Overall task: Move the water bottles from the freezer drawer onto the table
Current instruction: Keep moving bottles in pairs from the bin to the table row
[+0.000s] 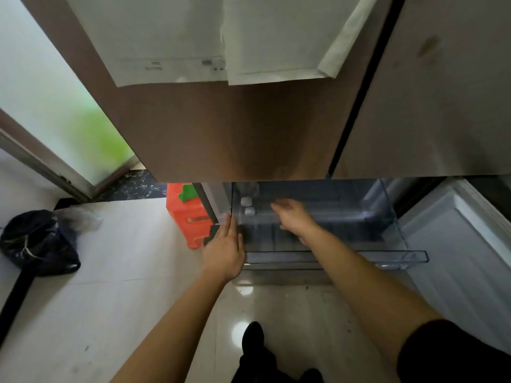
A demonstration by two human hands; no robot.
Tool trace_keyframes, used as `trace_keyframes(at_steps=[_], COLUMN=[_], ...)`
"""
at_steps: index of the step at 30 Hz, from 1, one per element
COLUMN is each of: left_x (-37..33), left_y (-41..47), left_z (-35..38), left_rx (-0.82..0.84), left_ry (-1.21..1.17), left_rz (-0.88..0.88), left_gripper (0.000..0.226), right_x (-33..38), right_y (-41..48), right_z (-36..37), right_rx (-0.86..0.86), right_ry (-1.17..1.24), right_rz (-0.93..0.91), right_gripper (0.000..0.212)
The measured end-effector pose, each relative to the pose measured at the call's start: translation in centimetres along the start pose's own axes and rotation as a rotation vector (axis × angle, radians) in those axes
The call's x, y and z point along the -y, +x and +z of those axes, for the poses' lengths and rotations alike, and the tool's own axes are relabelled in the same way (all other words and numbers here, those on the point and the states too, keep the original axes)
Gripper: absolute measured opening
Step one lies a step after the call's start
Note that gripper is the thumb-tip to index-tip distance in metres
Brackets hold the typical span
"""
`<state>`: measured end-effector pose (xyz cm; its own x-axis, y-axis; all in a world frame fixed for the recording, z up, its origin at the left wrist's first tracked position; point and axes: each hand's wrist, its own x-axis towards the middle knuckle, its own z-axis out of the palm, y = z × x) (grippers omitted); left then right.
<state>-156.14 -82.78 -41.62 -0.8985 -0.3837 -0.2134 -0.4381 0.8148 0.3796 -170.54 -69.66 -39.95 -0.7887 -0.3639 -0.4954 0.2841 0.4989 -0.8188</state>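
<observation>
Freezer drawer (345,258) open, centre of frame, below fridge doors. Water bottles (246,201) in drawer's back-left corner, just left of right hand (293,218). Right hand nearer, inside drawer, blurred, fingers (279,206) loosely spread, holding nothing. Left hand (224,251) flat against drawer's front-left corner, fingers straight, together. Bottles seem upright, long axis toward camera: two white caps visible, clear bodies hard to make out. Likely next: right hand shifts left, grips near cap.

A dark plastic bag (38,241) is seen lying on the pale tiled floor (124,272) at left. An orange plastic object (182,217) is set beside the fridge. White paper sheets (171,37) are fixed to the brown fridge door (221,128).
</observation>
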Motion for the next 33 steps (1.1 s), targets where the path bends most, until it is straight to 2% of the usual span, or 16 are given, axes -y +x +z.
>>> trace_keyframes(at_steps=[4, 8, 10, 12, 17, 20, 22, 26, 29, 31, 33], left_x=[0.6, 1.2, 1.4, 1.5, 1.4, 1.1, 0.5, -2.3, -4.0, -4.7, -5.0], left_y=[0.4, 0.6, 0.8, 0.8, 0.8, 1.0, 1.1, 2.4, 4.9, 6.8, 8.8], left_z=[0.1, 0.9, 1.1, 1.0, 0.9, 0.5, -0.3, -2.1, -1.7, -0.8, 0.2], left_rx=[-0.016, -0.041, -0.037, -0.034, -0.016, 0.035, 0.065, 0.085, 0.134, 0.234, 0.317], left_ry=[-0.059, -0.086, -0.081, -0.074, -0.050, 0.021, 0.208, 0.586, 0.584, 0.507, 0.426], left_rz=[0.030, 0.057, 0.061, 0.071, 0.088, 0.062, 0.058, 0.226, 0.326, 0.286, 0.200], left_gripper=[0.058, 0.058, 0.058, 0.058, 0.059, 0.060, 0.063, 0.077, 0.066, 0.066, 0.071], right_x=[2.0, 2.1, 2.0, 2.3, 2.7, 1.7, 0.4, -2.8, -4.7, -5.2, -5.7], right_y=[2.9, 5.0, 5.8, 6.1, 5.1, 4.3, 3.7, 1.6, -0.3, -1.4, -2.4], right_z=[2.9, 5.8, 6.8, 7.2, 5.5, 2.8, 0.6, -3.6, -6.3, -7.7, -8.8], right_rx=[0.025, 0.128, 0.151, 0.144, 0.017, -0.081, -0.126, -0.220, -0.313, -0.381, -0.443], right_ry=[0.141, 0.281, 0.357, 0.496, 0.654, 0.573, 0.540, 0.466, 0.330, 0.206, -0.022], right_rz=[0.111, 0.200, 0.245, 0.285, 0.299, 0.268, 0.281, 0.306, 0.308, 0.270, 0.191], right_gripper=[0.031, 0.031, 0.020, 0.010, 0.021, 0.028, 0.039, 0.040, 0.044, 0.044, 0.048])
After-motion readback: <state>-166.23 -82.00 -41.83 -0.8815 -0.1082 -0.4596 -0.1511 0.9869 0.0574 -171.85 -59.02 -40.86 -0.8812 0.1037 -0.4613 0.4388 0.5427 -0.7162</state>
